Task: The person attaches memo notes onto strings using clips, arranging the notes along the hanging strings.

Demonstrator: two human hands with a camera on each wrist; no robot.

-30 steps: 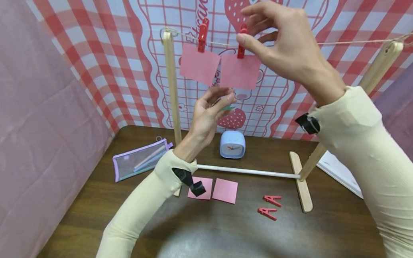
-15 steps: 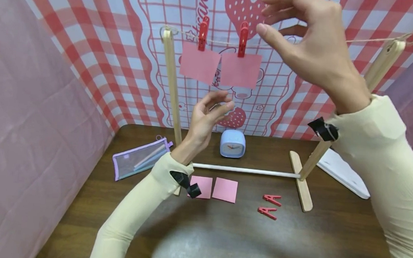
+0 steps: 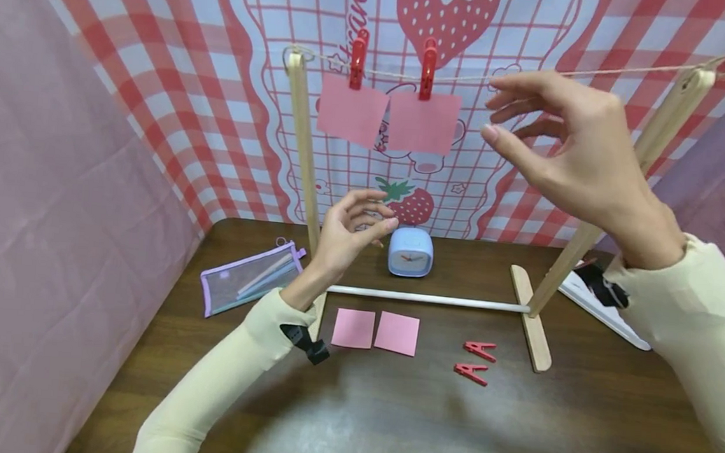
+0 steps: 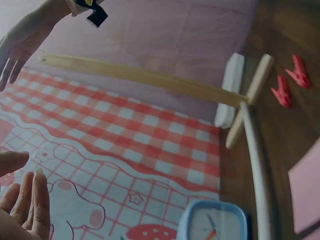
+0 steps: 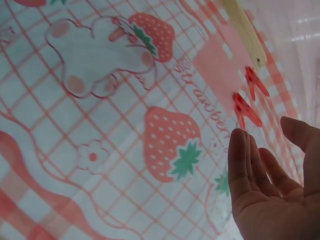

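Observation:
Two pink paper squares hang side by side from a thin string [image 3: 613, 71] in the head view. A red clothespin [image 3: 358, 61] grips the left square [image 3: 351, 113], and another red clothespin [image 3: 428, 70] grips the right square [image 3: 423, 125]. My right hand [image 3: 570, 143] is in the air to the right of the hanging papers, fingers loosely bent, holding nothing. Lower down, my left hand [image 3: 352, 229] is above the white bar, just left of the blue clock [image 3: 410, 252], also holding nothing. Two more pink squares [image 3: 353, 328] [image 3: 397, 333] and two red clothespins [image 3: 480, 350] [image 3: 471, 373] lie on the table.
Wooden posts [image 3: 305, 145] [image 3: 673, 115] hold the string, joined low down by a white bar [image 3: 427, 299]. A purple-edged mesh pouch [image 3: 251, 278] lies at the left. Behind the right post is a white flat object [image 3: 609, 314]. A checked strawberry cloth [image 3: 503, 194] hangs behind.
My right hand has let go of the right-hand clothespin and moved right, then down. My left hand has dropped away from below the hanging papers. The papers stay hanging.

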